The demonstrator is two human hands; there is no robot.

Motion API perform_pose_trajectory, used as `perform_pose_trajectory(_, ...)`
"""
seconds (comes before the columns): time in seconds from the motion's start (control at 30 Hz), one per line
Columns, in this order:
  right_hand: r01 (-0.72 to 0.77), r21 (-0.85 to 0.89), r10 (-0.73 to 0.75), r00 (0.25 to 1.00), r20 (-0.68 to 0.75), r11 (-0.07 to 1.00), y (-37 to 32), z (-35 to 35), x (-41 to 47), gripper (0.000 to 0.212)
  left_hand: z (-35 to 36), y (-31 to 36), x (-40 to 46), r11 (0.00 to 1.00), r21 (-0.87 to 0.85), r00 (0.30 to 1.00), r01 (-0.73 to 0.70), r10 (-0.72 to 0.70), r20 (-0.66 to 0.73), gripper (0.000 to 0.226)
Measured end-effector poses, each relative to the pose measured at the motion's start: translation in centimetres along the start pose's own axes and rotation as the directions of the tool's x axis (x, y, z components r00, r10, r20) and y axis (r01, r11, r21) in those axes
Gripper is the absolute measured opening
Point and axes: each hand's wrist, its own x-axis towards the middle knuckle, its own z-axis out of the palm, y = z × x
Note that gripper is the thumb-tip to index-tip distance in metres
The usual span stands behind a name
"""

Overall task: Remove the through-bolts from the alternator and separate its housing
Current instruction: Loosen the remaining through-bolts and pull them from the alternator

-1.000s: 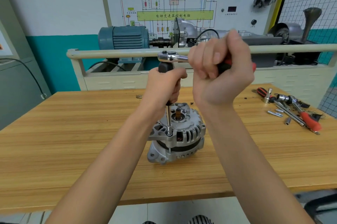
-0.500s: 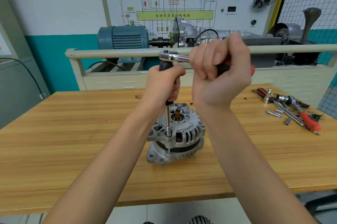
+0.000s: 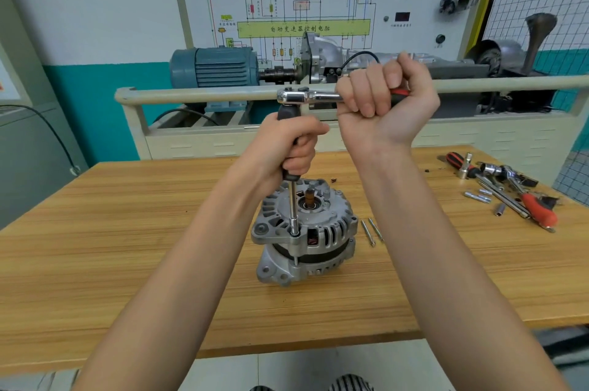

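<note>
A silver alternator [image 3: 318, 231] stands upright on the wooden table [image 3: 127, 231]. A long socket extension [image 3: 293, 209] rises from a bolt head on the alternator's left ear. My left hand [image 3: 287, 151] grips the black handle of that extension. On top sits a chrome ratchet [image 3: 302, 96], and my right hand [image 3: 389, 100] grips its red-and-black handle, held level above the alternator. Two removed through-bolts [image 3: 371, 231] lie on the table just right of the alternator.
Loose tools [image 3: 510, 190], with sockets, a screwdriver and another ratchet, lie at the table's right end. Behind the table runs a beige rail [image 3: 191, 94] with a blue motor [image 3: 216, 67] and gearbox trainer; a wiring diagram board hangs on the wall.
My right hand has swung the ratchet handle away from me to the right. The two bolts beside the alternator have come into view. My left hand keeps its grip.
</note>
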Motion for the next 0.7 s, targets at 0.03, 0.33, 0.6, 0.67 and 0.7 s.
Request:
perform_pose_trajectory(0.03, 0.030, -0.035, -0.029, 0.999, 0.029, 0.999, 0.2, 0.0, -0.3, 0.053, 0.5, -0.2, 0.0, 1.000, 0.025, 0.996, -0.018, 0.020, -0.092, 0.049)
perform_pose_trajectory(0.33, 0.528, -0.423, -0.339, 0.829, 0.444, 0.736, 2.7, 1.1, -2.9, 0.036, 2.0, -1.0, 0.2, 0.990, 0.065, 0.903, -0.129, 0.144, -0.405, 0.041)
perform_pose_trajectory(0.6, -0.094, 0.109, 0.096, 0.995, -0.020, 0.990, -0.3, -0.5, 0.7, 0.047, -0.6, -0.1, -0.4, 0.997, -0.083, 0.980, -0.009, 0.025, 0.197, 0.041)
perform_pose_trajectory(0.67, -0.074, 0.158, 0.085, 0.994, -0.066, 0.985, -0.5, -0.9, 0.7, 0.047, -0.1, -0.1, -0.3, 0.999, -0.049, 0.989, -0.001, 0.008, 0.145, 0.049)
perform_pose_trajectory(0.7, -0.051, 0.140, 0.060, 0.996, -0.063, 0.989, -0.5, -0.8, 0.5, 0.045, 0.2, -0.1, -0.2, 1.000, -0.022, 0.996, -0.006, 0.008, 0.088, 0.052)
